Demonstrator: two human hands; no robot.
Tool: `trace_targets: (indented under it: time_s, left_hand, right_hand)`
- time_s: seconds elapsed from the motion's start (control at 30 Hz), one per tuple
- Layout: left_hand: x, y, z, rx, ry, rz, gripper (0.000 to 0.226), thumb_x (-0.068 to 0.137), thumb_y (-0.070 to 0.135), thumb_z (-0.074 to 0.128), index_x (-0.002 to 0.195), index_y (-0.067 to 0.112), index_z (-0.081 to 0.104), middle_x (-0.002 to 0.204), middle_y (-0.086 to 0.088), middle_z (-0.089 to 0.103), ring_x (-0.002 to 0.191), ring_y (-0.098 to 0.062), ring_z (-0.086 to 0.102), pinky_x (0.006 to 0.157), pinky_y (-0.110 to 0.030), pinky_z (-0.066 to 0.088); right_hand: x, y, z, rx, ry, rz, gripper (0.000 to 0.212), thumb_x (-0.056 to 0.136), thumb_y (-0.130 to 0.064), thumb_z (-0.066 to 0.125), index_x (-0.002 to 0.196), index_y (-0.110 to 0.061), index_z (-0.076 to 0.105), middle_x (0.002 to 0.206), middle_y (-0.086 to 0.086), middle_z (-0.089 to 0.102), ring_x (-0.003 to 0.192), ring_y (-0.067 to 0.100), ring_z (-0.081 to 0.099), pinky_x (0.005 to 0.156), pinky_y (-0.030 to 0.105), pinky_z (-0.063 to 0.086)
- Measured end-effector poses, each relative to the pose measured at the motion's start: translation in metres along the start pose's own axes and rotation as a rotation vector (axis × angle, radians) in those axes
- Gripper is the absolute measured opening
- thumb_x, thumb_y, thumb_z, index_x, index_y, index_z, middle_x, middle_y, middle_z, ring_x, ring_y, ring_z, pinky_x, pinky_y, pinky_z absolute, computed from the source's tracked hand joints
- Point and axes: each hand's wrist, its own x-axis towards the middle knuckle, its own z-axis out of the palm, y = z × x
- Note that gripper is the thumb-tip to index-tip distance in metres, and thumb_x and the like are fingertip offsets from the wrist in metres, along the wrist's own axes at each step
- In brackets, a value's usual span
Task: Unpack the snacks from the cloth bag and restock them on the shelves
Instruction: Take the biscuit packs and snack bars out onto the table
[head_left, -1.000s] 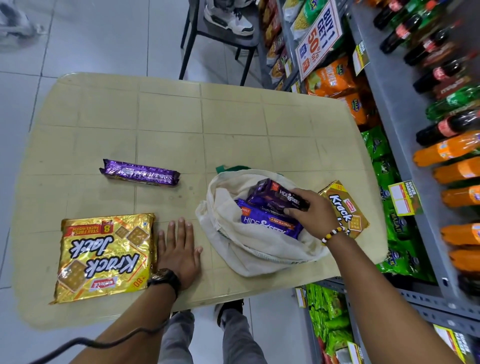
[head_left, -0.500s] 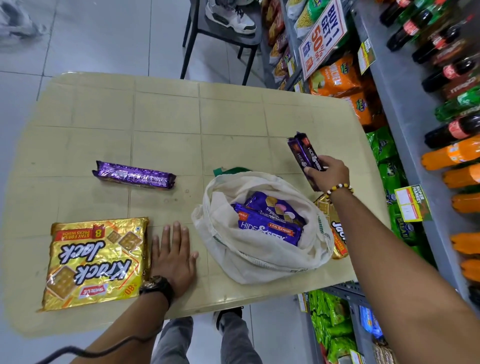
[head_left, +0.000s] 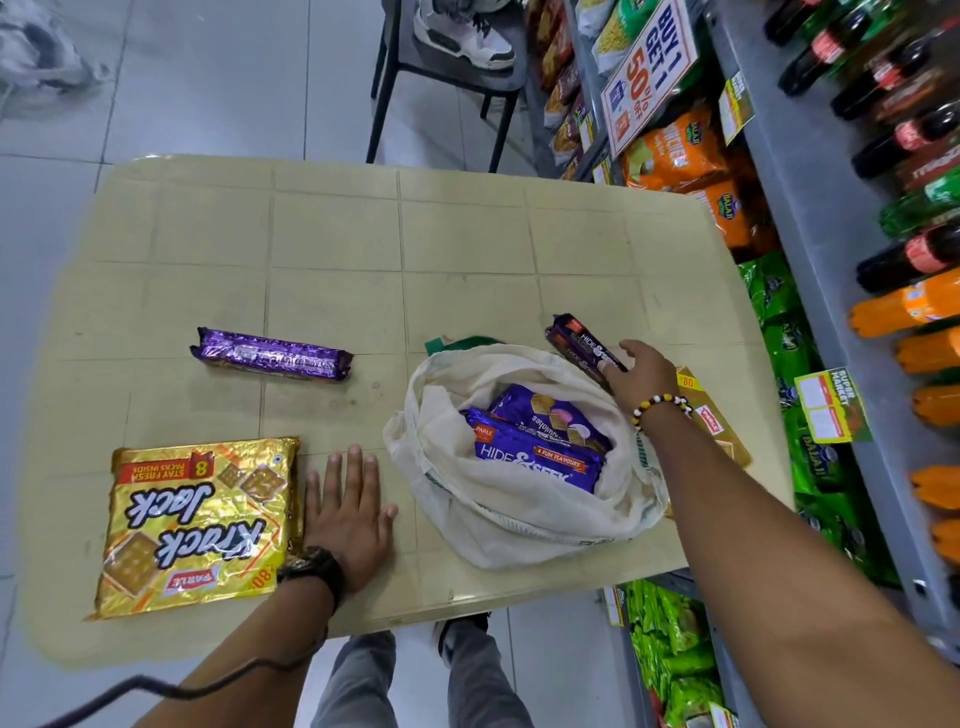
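Here, right hand (head_left: 641, 371) round dark pack (head_left: 582, 340); left hand (head_left: 350, 506) flat on table (head_left: 467, 234)

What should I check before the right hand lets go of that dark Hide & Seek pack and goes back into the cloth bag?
1. Right hand grips the dark Hide & Seek pack: ok.
2. That pack rests on the table, not in the air: cannot tell.
3. Bare tabletop next to the pack to leave it on: ok.
4. Cloth bag mouth open, blue Hide & Seek packs in sight inside: ok.
5. Left hand flat on the table, apart from the bag: ok.
6. Bag emptied: not ok, two packs show inside.
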Motion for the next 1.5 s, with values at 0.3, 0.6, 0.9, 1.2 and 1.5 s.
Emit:
trace_targets:
  time_s: [0.3,0.6,0.9,1.2,1.5]
  left_hand:
    - [-0.002,0.013,-0.093,-0.337,-0.003,0.117,0.058,0.095,0.032,0.054,0.148,0.014,0.039,0.154,-0.016,0.041,0.139,-0.031,0.041,0.112,-0.039,0.033]
    - [0.039,0.136,-0.184,-0.591,-0.069,0.461,0.044,0.096,0.020,0.054,0.141,0.022,0.050,0.144,0.000,0.052,0.128,-0.018,0.052,0.105,-0.037,0.046]
    - [0.035,0.120,-0.141,-1.126,-0.151,0.084,0.014,0.083,0.043,0.068,0.092,0.032,0.071,0.089,0.003,0.077,0.075,-0.006,0.074,0.061,-0.020,0.056]
    - [0.012,0.101,-0.102,-1.129,-0.391,-0.039,0.041,0.104,0.042,0.038,0.122,0.016,0.063,0.103,-0.012,0.078,0.093,-0.035,0.074,0.066,-0.031,0.056]
    - [-0.006,0.090,-0.144,-1.359,-0.186,0.165,0.048,0.093,0.057,0.049,0.131,0.029,0.062,0.123,-0.002,0.072,0.112,-0.021,0.069,0.094,-0.038,0.051]
  right_hand:
    - [-0.119,0.001,-0.030,0.419,-0.025,-0.049,0.039,0.085,-0.011,0.074,0.123,-0.014,0.066,0.115,0.004,0.069,0.105,0.016,0.064,0.088,0.027,0.053]
    - [-0.151,0.013,-0.003,0.730,-0.150,0.052,0.036,0.090,-0.009,0.070,0.123,-0.020,0.061,0.111,-0.008,0.064,0.102,-0.003,0.060,0.078,0.009,0.053]
    - [-0.180,0.038,0.031,0.943,-0.266,0.377,0.023,0.096,-0.030,0.062,0.117,-0.019,0.058,0.121,0.010,0.068,0.112,0.025,0.066,0.100,0.050,0.053]
    - [-0.202,0.027,0.042,0.887,-0.300,0.299,0.031,0.097,-0.038,0.059,0.123,-0.021,0.066,0.106,0.001,0.077,0.098,0.019,0.073,0.095,0.046,0.057]
    - [-0.217,-0.017,-0.008,1.153,-0.189,0.122,0.029,0.090,-0.037,0.068,0.119,-0.042,0.069,0.118,-0.004,0.075,0.108,0.016,0.071,0.087,0.035,0.059]
